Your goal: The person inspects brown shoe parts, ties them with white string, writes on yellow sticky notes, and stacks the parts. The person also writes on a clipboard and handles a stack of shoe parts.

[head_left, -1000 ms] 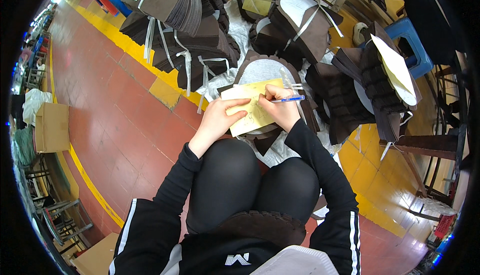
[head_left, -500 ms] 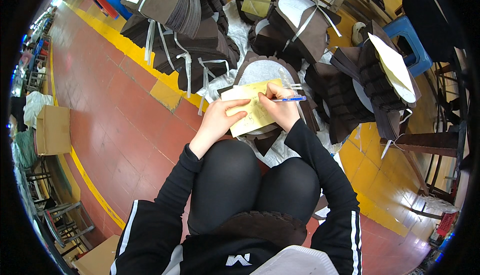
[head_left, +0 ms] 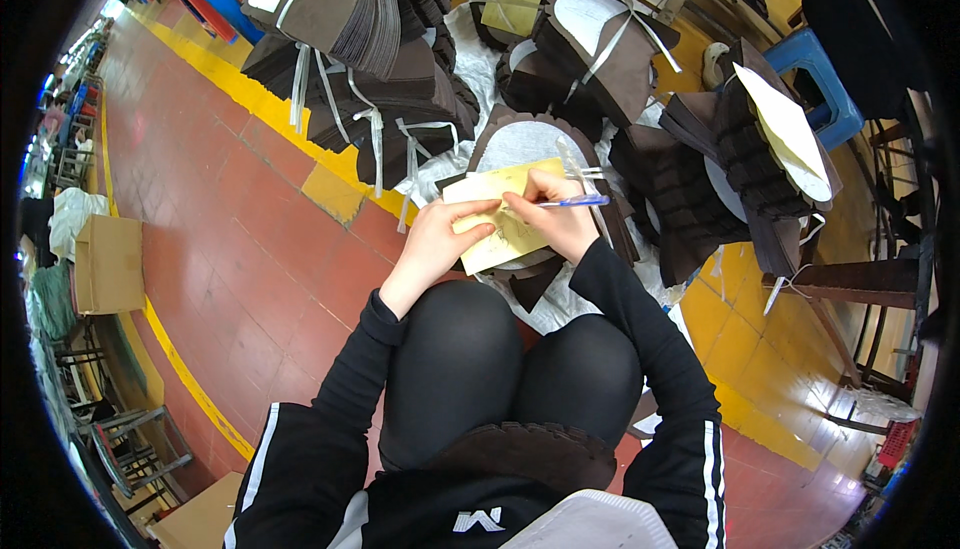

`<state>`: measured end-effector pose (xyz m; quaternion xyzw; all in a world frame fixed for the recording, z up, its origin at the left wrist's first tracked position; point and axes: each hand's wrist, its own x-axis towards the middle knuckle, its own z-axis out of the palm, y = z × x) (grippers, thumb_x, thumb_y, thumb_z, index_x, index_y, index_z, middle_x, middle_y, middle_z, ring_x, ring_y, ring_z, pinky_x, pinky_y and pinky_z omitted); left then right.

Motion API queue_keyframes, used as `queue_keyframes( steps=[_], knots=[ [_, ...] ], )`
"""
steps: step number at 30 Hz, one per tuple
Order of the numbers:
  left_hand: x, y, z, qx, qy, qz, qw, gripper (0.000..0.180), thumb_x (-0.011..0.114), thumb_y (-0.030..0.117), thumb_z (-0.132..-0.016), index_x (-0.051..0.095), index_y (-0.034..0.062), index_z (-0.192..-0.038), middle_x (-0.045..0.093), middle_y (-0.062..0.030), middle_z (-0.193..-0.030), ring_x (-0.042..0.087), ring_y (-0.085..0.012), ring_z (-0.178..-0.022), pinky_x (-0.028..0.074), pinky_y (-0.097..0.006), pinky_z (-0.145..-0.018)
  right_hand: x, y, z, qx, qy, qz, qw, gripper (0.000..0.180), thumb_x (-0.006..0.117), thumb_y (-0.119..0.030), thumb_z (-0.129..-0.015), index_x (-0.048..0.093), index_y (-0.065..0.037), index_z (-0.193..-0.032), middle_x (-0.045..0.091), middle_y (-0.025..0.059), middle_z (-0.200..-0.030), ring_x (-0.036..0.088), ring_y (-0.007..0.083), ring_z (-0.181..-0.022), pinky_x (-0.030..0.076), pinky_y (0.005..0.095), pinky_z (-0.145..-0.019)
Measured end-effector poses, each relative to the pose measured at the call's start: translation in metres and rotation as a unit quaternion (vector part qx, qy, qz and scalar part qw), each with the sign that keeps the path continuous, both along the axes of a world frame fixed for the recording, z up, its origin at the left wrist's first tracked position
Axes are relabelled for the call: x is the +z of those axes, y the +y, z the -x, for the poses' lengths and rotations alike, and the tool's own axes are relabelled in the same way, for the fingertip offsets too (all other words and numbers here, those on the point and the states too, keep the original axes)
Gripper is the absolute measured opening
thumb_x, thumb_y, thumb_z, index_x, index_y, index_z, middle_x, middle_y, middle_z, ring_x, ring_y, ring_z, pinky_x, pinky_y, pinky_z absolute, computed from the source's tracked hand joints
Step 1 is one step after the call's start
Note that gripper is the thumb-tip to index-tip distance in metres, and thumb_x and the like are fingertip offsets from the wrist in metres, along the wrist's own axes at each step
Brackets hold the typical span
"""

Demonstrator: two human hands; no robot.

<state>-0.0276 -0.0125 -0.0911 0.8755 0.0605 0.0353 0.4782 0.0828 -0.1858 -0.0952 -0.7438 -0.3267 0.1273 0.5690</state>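
A yellow paper slip [head_left: 522, 171] with handwriting on it lies on a stack of dark brown scalloped-edge pieces [head_left: 487, 131], topped by a pale grey rounded piece [head_left: 528, 141]. My left hand [head_left: 438, 237] rests on the slip's left side, thumb and fingers stretched out and apart. In my right hand [head_left: 566, 221] is a blue-and-white pen [head_left: 580, 201], held in a writing grip. Its tip meets the slip near the middle, close to my left fingertips, though the fingers partly hide it.
Tied brown bundles [head_left: 400, 99] stand at the far left; others [head_left: 600, 49] lie beyond the slip and to the right [head_left: 690, 189], some with papers on top. A blue stool [head_left: 815, 89] stands at far right. A cardboard box [head_left: 110, 264] sits across the red floor [head_left: 240, 269].
My right hand and the pen have shifted slightly left across the slip, toward my left fingertips. My left hand has stayed in place.
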Motion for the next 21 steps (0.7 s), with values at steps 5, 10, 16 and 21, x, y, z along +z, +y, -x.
queue_keyframes(
  steps=[5, 10, 16, 21],
  knots=[
    [0.007, -0.003, -0.001, -0.005, 0.005, 0.009, 1.000, 0.034, 0.072, 0.017, -0.081, 0.070, 0.0083, -0.113, 0.072, -0.0142, -0.097, 0.070, -0.0209, -0.088, 0.052, -0.031, -0.082, -0.002, -0.005, -0.002, 0.011, 0.001, 0.044, 0.999, 0.023, 0.065, -0.007, -0.080, 0.046, -0.001, -0.068, 0.049, 0.0079, -0.056, 0.045, 0.0103, -0.053, 0.038, 0.0295, -0.050],
    [0.006, -0.004, -0.001, -0.013, 0.012, 0.027, 0.999, 0.033, 0.070, 0.016, -0.082, 0.070, 0.0083, -0.114, 0.071, -0.0140, -0.101, 0.068, -0.0214, -0.093, 0.051, -0.031, -0.084, -0.004, -0.008, -0.004, -0.019, -0.087, 0.048, 0.995, 0.017, 0.065, -0.009, -0.082, 0.052, -0.002, -0.073, 0.056, 0.0080, -0.060, 0.056, 0.0138, -0.057, 0.042, 0.0342, -0.053],
    [0.004, 0.001, 0.012, 0.006, -0.015, 0.007, 1.000, 0.033, 0.062, 0.007, -0.085, 0.066, 0.0096, -0.119, 0.067, -0.0157, -0.113, 0.063, -0.0275, -0.106, 0.047, -0.034, -0.092, 0.043, -0.040, -0.005, -0.218, -0.050, -0.101, 0.969, 0.027, 0.053, -0.020, -0.099, 0.062, 0.000, -0.115, 0.071, 0.0130, -0.100, 0.066, 0.0150, -0.084, 0.051, 0.0267, -0.077],
    [0.022, -0.004, 0.012, -0.025, -0.029, 0.110, 0.993, 0.049, 0.058, -0.001, -0.086, 0.053, 0.0099, -0.134, 0.059, -0.0136, -0.130, 0.059, -0.0249, -0.115, 0.045, -0.034, -0.097, 0.042, -0.060, 0.012, -0.132, -0.183, 0.072, 0.971, 0.058, 0.077, -0.017, -0.076, 0.058, -0.012, -0.131, 0.062, 0.0194, -0.115, 0.061, 0.0328, -0.103, 0.046, 0.0367, -0.094]
  ],
)
